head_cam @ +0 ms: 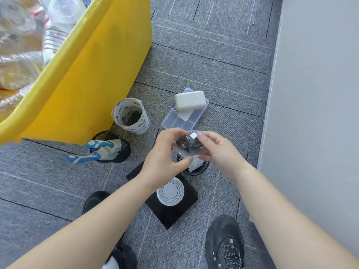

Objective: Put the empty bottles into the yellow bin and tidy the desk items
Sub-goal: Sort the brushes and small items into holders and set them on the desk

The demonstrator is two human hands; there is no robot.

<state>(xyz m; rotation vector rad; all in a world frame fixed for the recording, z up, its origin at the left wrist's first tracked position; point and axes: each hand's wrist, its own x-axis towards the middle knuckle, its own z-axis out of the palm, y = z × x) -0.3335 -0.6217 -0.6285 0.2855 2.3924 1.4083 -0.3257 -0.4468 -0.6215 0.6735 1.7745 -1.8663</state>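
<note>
Clear plastic, a small container (pixel 185 146), sits pinched between your hands. Your left hand (pixel 161 160) and right hand (pixel 219 150) are close together with fingers curled on its two sides, above a black cup (pixel 196 172) on the carpet. The grip is fingertips only on a smooth wall, so it could slip and knock that cup over. I cannot tell whether it is empty; dark shapes show through it. The bin (pixel 93 74) stands well to the left, heaped with bottles (pixel 23 61) — toss it in and it may roll back out, or clip the tape roll (pixel 130 115) on the way.
</note>
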